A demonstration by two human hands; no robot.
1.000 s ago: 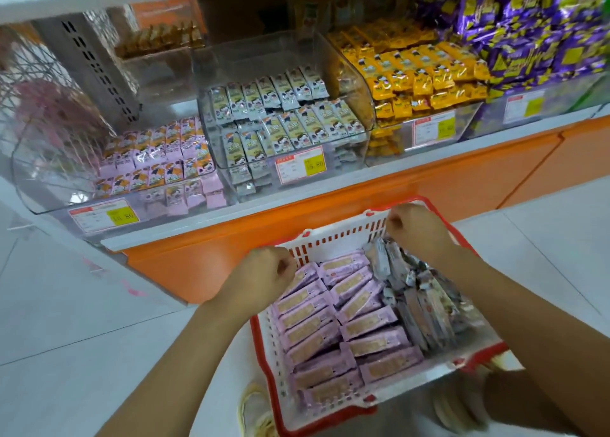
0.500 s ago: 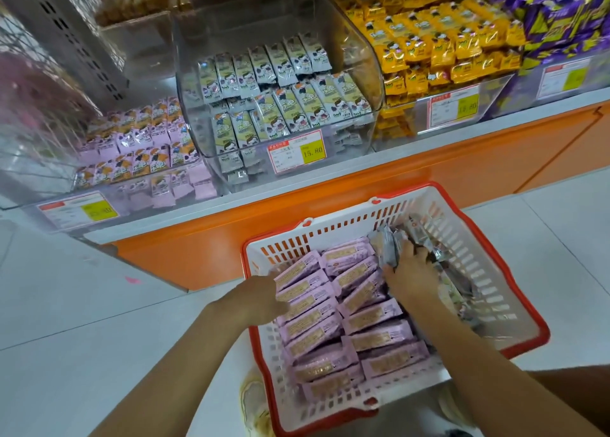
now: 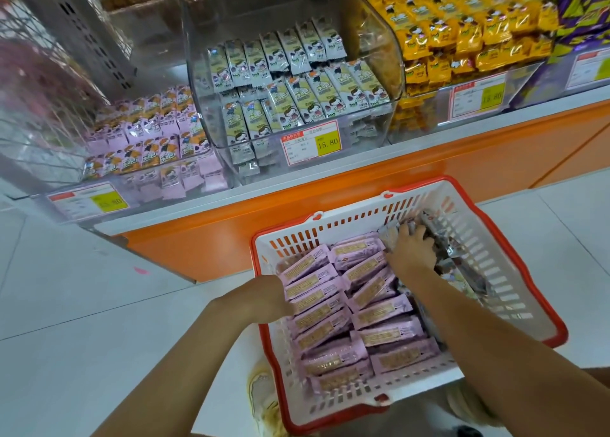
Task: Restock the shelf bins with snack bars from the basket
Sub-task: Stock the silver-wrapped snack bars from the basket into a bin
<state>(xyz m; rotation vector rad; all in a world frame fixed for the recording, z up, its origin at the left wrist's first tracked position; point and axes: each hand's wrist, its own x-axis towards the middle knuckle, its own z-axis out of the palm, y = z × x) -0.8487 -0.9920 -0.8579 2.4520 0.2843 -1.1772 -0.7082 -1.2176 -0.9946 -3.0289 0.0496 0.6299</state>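
On the floor before the shelf (image 3: 297, 190): basket (image 3: 495, 271), white with a red rim
pink bars (image 3: 330, 304): two rows filling the basket's left and middle
grey bars (image 3: 457, 258): piled along its right side
left grip (image 3: 270, 299): at the basket's left wall against the pink bars, fingers hidden, cannot tell
right grip (image 3: 409, 253): fingers curled over the grey bars
bins (image 3: 392, 56): clear, side by side on the shelf
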